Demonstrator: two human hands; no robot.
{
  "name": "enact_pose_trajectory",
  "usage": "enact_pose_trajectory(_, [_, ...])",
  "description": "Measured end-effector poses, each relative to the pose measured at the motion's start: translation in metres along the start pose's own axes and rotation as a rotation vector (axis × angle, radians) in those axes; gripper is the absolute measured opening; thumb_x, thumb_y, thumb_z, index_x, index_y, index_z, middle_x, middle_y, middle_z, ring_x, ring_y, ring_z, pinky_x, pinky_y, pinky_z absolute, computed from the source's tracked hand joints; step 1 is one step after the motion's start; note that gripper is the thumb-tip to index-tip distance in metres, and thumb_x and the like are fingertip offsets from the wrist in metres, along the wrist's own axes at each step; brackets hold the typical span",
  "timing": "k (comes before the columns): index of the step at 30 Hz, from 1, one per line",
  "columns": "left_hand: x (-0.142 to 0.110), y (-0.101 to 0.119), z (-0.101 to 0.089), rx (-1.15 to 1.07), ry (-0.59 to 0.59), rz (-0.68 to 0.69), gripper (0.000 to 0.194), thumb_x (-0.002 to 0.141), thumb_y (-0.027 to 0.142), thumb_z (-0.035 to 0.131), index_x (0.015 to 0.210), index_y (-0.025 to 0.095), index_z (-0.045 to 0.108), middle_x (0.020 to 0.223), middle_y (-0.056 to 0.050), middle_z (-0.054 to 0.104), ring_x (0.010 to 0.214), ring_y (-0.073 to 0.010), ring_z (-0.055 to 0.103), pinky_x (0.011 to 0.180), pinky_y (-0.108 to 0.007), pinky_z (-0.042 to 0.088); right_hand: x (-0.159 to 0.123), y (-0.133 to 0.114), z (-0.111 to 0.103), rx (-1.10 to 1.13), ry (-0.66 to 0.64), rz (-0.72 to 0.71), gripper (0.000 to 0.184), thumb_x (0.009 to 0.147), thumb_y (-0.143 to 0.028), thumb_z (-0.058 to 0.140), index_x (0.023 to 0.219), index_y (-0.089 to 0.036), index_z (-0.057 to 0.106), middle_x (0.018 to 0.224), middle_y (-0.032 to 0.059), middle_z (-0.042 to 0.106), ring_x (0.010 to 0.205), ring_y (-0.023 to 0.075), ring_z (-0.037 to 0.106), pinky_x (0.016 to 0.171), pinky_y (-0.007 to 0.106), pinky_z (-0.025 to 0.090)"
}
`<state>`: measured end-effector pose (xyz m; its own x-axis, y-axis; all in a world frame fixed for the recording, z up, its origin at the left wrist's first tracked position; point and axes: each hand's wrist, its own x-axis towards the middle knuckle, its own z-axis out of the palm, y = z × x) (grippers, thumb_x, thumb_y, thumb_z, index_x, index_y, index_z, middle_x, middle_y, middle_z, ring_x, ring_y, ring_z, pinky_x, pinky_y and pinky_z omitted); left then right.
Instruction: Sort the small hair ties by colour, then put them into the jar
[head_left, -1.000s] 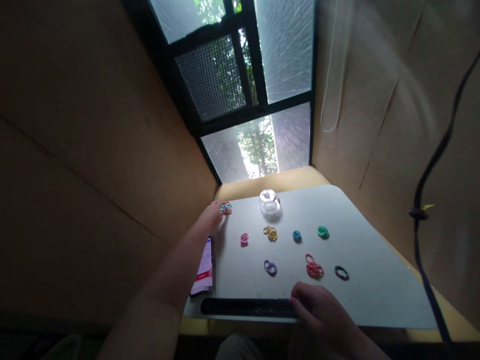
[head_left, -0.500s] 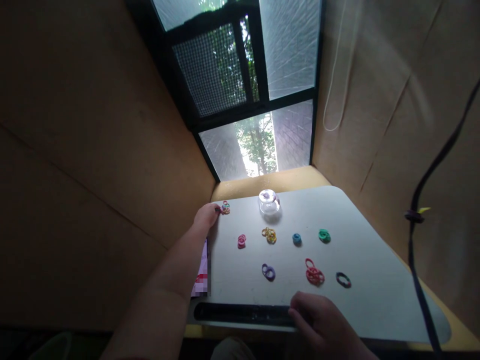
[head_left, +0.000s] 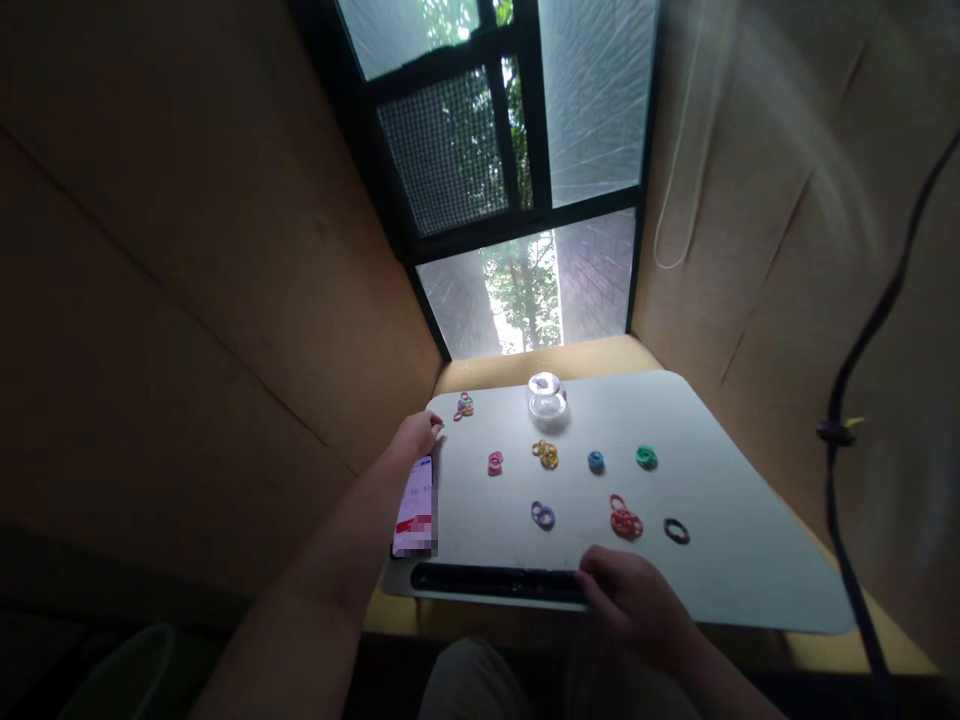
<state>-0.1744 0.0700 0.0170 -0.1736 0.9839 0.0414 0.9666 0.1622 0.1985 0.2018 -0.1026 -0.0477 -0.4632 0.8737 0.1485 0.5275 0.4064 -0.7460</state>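
My left hand (head_left: pixel 420 436) is at the far left edge of the white table (head_left: pixel 735 480), its fingers pinched on a small green hair tie. Just beyond it lies a mixed-colour pile of hair ties (head_left: pixel 464 406). Small groups sorted by colour are spread over the tabletop: pink hair ties (head_left: pixel 495 463), yellow hair ties (head_left: pixel 547 455), blue hair ties (head_left: pixel 595 461), green hair ties (head_left: pixel 646 457), purple hair ties (head_left: pixel 543 515) and red hair ties (head_left: pixel 625 520). A dark multicoloured ring (head_left: pixel 676 531) lies to their right. My right hand (head_left: pixel 637 600) rests closed at the front edge; its grip is hidden.
A clear round jar (head_left: pixel 547 400) stands at the back. A phone (head_left: pixel 415 510) with its screen lit lies beside my left forearm. The table has a dark slot (head_left: pixel 495 580) along its front. A black cord (head_left: pixel 832 480) hangs at the right, and walls flank the table.
My left hand has drawn back from the mixed pile, a bit of green now at its fingertips. The view has shifted slightly, uncovering more of the phone. My right hand stays at the front edge.
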Motion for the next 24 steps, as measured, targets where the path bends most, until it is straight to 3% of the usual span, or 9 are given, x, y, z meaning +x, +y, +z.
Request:
enact_pose_trajectory(5, [-0.036,0.017,0.0,-0.07,0.006,0.076,0.024,0.09,0.026,0.056,0.106,0.019,0.072,0.107,-0.008,0.074,0.096,-0.0197,0.067,0.083,-0.026,0.049,0.001,-0.001,0.0,-0.036,0.048,-0.024,0.025,0.09,-0.033,0.049,0.072,-0.019,0.059,0.064,0.0007,0.061,0.059,0.0149,0.053,0.059,0.027,0.035])
enact_pose_trajectory(14, [-0.116,0.041,0.024,-0.051,-0.067,0.213,0.017,0.088,0.026,0.06,0.098,0.019,0.072,0.1,-0.009,0.076,0.093,-0.0235,0.069,0.081,-0.031,0.049,0.0,-0.003,-0.001,-0.064,0.116,-0.04,0.024,0.088,-0.032,0.051,0.072,-0.019,0.061,0.062,-0.0008,0.059,0.057,0.0133,0.05,0.058,0.025,0.033])
enact_pose_trajectory(19, [-0.136,0.044,0.019,-0.196,-0.004,0.17,0.024,0.081,0.027,0.07,0.104,0.019,0.067,0.096,-0.006,0.076,0.087,-0.0211,0.07,0.076,-0.029,0.049,-0.001,-0.005,-0.001,-0.063,0.133,-0.042,0.022,0.087,-0.03,0.052,0.071,-0.018,0.061,0.061,-0.0015,0.057,0.056,0.0125,0.049,0.057,0.025,0.032])
enact_pose_trajectory(24, [-0.164,0.054,0.024,-0.511,0.126,0.075,0.022,0.078,0.031,0.074,0.092,0.017,0.064,0.09,-0.005,0.074,0.077,-0.0167,0.069,0.069,-0.026,0.049,0.001,-0.001,0.001,-0.02,0.145,-0.049,0.02,0.085,-0.029,0.054,0.072,-0.018,0.064,0.058,-0.0021,0.056,0.056,0.0123,0.049,0.056,0.024,0.032])
